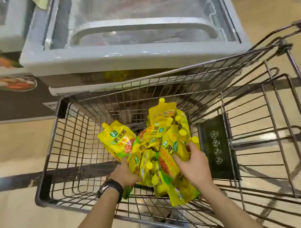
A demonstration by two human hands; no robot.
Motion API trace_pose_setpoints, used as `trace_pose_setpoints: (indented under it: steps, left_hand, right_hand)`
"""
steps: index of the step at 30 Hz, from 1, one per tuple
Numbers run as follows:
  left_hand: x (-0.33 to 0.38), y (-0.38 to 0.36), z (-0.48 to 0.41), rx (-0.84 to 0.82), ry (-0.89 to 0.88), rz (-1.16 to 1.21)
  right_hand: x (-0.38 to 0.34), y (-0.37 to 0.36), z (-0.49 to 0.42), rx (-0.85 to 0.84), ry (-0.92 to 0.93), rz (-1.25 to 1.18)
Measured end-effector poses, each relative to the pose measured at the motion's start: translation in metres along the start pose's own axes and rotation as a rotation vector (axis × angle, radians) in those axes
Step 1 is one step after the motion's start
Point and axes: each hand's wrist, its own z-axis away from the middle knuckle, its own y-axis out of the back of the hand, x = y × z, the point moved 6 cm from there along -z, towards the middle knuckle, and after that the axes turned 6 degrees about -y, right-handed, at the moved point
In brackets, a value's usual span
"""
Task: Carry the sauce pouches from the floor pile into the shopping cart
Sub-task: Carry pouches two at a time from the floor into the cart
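while left hand and right hand fingers grip sauce pouches, more lie in the shopping cart.

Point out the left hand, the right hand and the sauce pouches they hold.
left hand (124, 172): head view, back of the hand.
right hand (193, 163): head view, back of the hand.
sauce pouches (150, 143): head view, a yellow pouch in the middle of the bundle.
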Motion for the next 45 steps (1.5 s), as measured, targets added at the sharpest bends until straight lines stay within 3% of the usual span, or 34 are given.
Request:
trace_pose_setpoints:
  steps: [8,12,21,29,35,45]
  left_hand:
    - [0.015,0.048,0.069,0.248,-0.118,-0.110]
    - [0.005,0.094,0.136,0.424,-0.101,-0.201]
    - [-0.072,0.168,0.328,0.859,0.208,-0.189]
    - [-0.100,0.127,0.514,1.076,0.605,-0.125]
    - [-0.093,0.076,0.622,1.219,0.796,-0.058]
    - [-0.091,0.015,0.737,1.310,0.987,-0.110]
  right_hand:
    - [-0.032,0.035,0.025,0.045,0.106,0.178]
    - [-0.078,0.053,0.044,0.069,0.244,0.292]
    - [-0.212,0.043,0.091,-0.145,0.727,0.724]
    - [-0.322,0.022,0.232,-0.281,1.245,0.729]
    - [-0.347,0.019,0.359,-0.370,1.562,0.651]
    - [-0.326,0.025,0.465,-0.422,1.753,0.658]
